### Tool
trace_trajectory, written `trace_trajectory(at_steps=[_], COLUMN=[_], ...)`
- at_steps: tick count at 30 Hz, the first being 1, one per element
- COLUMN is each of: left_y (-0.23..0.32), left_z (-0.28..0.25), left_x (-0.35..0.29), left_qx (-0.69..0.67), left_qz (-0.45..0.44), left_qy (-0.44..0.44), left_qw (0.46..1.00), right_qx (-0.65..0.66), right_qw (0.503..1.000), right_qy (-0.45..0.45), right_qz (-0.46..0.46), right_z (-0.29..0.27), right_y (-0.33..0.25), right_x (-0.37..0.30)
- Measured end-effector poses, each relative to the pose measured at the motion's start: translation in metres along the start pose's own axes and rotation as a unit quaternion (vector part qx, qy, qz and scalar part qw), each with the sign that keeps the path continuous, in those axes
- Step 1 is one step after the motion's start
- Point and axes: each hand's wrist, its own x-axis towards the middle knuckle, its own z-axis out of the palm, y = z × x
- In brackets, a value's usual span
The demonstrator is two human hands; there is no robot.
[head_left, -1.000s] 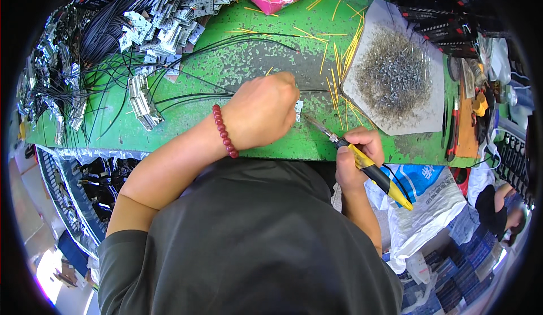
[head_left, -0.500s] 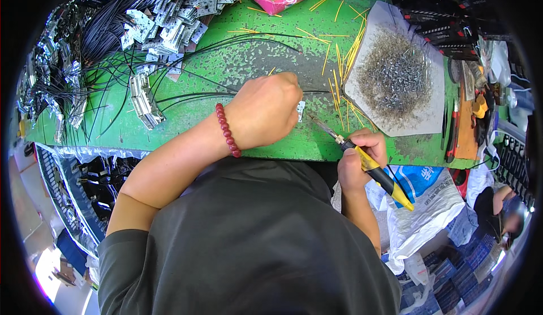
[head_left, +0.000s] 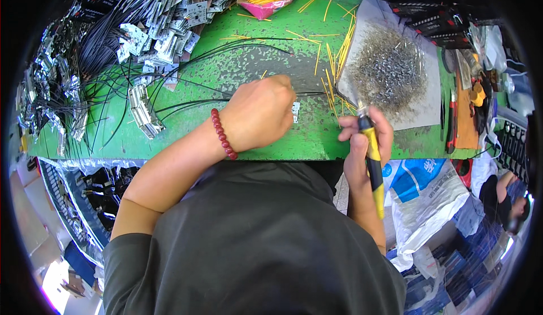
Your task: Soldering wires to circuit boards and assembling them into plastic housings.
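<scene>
My left hand [head_left: 262,111], a red bead bracelet [head_left: 222,136] at its wrist, is closed palm down over the green tabletop. From under its fingers pokes the end of a small pale circuit board [head_left: 296,112]; the fingertips and the rest of the board are hidden. A thin black cable [head_left: 192,96] runs beneath the hand and out on its right. Wrapped round a yellow and black soldering iron [head_left: 374,168] is my right hand [head_left: 365,139], near the table's front edge. The iron stands steeply, its tip blurred over the near left edge of the pale sheet.
Metal clippings cover the pale sheet [head_left: 430,114] at right. Yellow sticks [head_left: 345,49] lie about, with more in a pink packet [head_left: 261,9]. Circuit boards with black cables [head_left: 169,24] are heaped at far left. Red-handled pliers [head_left: 452,125] lie at the right end.
My right hand has swung the soldering iron's tip away from the small board, up and right to the pale sheet. The left hand stays over the board.
</scene>
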Motion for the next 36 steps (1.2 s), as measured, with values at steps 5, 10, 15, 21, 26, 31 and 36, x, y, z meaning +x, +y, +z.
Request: trace_trajectory(at_steps=[5,10,15,21,26,31,36], left_y=[0.002,0.003,0.000,-0.003,-0.001,0.011,0.014], left_z=[0.000,-0.002,-0.005,-0.015,-0.031,-0.015,-0.016], left_x=[-0.002,-0.003,-0.002,-0.001,0.002,-0.002,-0.009], left_qx=[0.001,-0.002,-0.011,-0.027,-0.103,-0.091,-0.048], left_qz=[0.003,-0.009,0.021,0.035,0.011,0.034,0.040], left_qy=[0.012,-0.007,0.000,-0.040,-0.084,0.111,0.148], left_qw=[1.000,1.000,1.000,0.998,0.991,0.989,0.987], right_qx=[-0.184,-0.324,-0.385,-0.303,-0.261,-0.216,-0.152], right_qw=[0.981,0.922,0.885,0.927,0.948,0.951,0.970], right_qy=[-0.055,-0.132,-0.179,-0.111,-0.109,-0.120,-0.080], right_qz=[0.003,-0.165,-0.193,-0.192,-0.144,-0.185,-0.170], right_z=[-0.003,0.012,0.012,0.015,0.016,0.028,0.031], right_y=[-0.001,0.012,0.011,0.012,0.004,0.002,0.004], right_x=[0.028,0.046,0.053,0.051,0.041,0.043,0.032])
